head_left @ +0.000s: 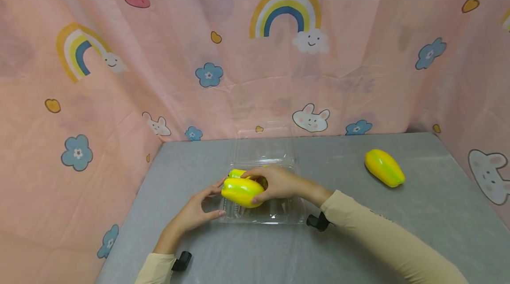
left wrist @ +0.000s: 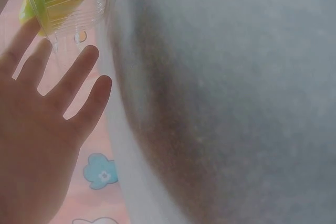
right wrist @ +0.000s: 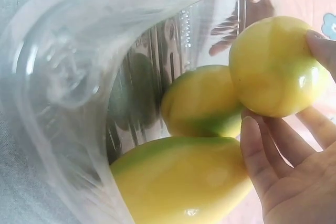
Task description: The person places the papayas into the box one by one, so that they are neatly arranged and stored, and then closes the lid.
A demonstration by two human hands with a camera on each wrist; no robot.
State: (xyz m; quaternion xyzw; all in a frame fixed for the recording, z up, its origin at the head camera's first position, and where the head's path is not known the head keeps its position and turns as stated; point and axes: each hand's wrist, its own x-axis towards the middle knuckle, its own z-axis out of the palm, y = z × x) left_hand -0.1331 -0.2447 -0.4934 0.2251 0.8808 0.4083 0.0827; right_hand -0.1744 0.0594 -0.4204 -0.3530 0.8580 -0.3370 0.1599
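In the head view my right hand (head_left: 279,182) grips a glossy yellow-green papaya (head_left: 242,193) by its right end, above the left part of a clear plastic clamshell box (head_left: 264,221). In the right wrist view, thumb and fingers hold this papaya (right wrist: 278,66). Two more lie in the box: one papaya (right wrist: 202,100) beneath the held one and another papaya (right wrist: 181,182) nearer the camera. My left hand (head_left: 191,213) is at the box's left side, fingers spread and thumb apart; whether it touches the wall I cannot tell. Spread fingers (left wrist: 76,80) also show in the left wrist view.
Another papaya (head_left: 384,168) lies on the right of the grey table (head_left: 338,248). The box's clear lid (head_left: 263,147) stands raised at the back. A pink patterned curtain (head_left: 239,102) borders the table behind and at both sides.
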